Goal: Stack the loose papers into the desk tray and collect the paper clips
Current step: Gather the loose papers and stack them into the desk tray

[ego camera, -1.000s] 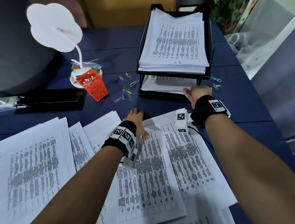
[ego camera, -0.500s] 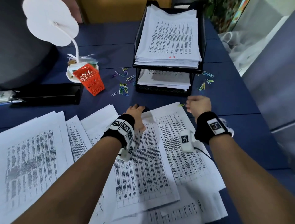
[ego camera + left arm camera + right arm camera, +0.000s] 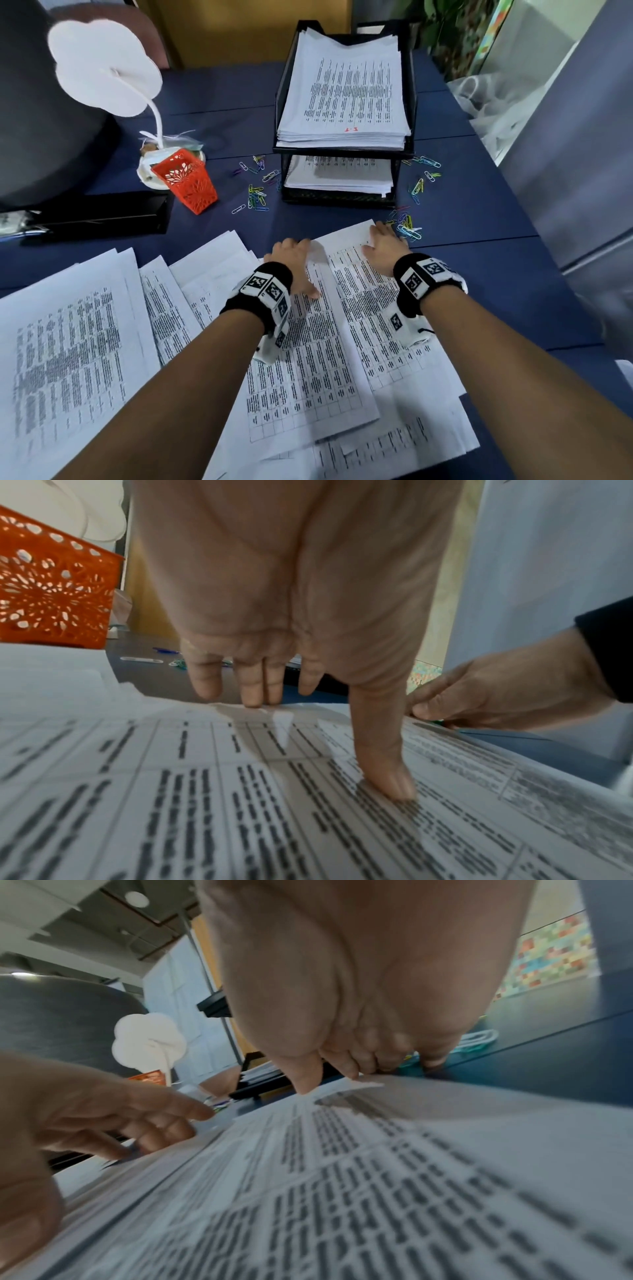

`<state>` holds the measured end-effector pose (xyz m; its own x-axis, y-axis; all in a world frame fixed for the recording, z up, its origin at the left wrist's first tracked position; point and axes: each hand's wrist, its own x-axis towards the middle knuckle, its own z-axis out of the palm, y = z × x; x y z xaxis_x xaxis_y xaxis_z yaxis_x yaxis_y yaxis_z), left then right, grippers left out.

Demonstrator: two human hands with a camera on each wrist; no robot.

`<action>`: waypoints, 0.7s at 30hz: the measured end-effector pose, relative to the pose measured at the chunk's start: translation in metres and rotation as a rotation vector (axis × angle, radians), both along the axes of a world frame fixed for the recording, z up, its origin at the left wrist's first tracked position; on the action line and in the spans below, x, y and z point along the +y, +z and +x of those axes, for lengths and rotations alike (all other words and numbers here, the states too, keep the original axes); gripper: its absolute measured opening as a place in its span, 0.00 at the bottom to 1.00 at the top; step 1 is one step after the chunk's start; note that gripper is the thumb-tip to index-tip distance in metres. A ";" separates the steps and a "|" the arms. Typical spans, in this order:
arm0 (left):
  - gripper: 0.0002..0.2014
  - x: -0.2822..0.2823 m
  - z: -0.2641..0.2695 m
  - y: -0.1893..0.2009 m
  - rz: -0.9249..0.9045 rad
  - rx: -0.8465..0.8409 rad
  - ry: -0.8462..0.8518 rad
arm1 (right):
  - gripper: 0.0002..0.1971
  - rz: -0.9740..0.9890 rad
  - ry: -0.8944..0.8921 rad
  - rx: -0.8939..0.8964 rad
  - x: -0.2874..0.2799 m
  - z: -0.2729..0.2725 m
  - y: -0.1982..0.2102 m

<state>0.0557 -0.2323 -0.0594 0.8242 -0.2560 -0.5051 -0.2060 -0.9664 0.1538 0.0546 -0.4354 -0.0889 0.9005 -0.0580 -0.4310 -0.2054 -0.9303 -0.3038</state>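
Printed loose papers (image 3: pixel 308 359) lie fanned over the near half of the blue desk. My left hand (image 3: pixel 294 263) presses flat on the middle sheet, fingers straight and thumb (image 3: pixel 387 777) down on the print. My right hand (image 3: pixel 383 246) is at the far corner of the right sheet (image 3: pixel 370 308), its thumb (image 3: pixel 304 1080) on top and its fingers (image 3: pixel 346 1066) curled over the edge. The black two-tier desk tray (image 3: pixel 281 85) holds a paper stack (image 3: pixel 349 96) on top and some below. Coloured paper clips lie left of the tray (image 3: pixel 255 198) and right of it (image 3: pixel 409 229).
An orange lattice basket (image 3: pixel 186 181) stands tilted left of the clips, against the base of a white cloud-shaped lamp (image 3: pixel 102 68). A long black box (image 3: pixel 99 216) lies at the left. A clear plastic bag (image 3: pixel 493 102) sits at the far right edge.
My right hand has drawn back from the tray's lower tier and come down on the right sheet's far corner. My left hand has stayed on the middle sheet.
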 end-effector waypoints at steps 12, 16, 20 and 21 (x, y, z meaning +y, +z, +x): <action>0.46 -0.007 0.004 0.002 0.135 -0.005 -0.003 | 0.24 0.142 -0.199 -0.046 -0.016 -0.032 0.012; 0.42 -0.008 -0.002 0.002 0.091 0.011 0.009 | 0.28 0.256 -0.272 -0.066 -0.017 -0.051 0.013; 0.36 -0.008 -0.011 0.006 0.057 -0.001 -0.020 | 0.33 0.355 -0.410 -0.113 -0.019 -0.068 0.012; 0.34 -0.006 -0.012 0.005 0.031 -0.016 -0.013 | 0.34 0.365 -0.440 -0.114 -0.020 -0.071 0.011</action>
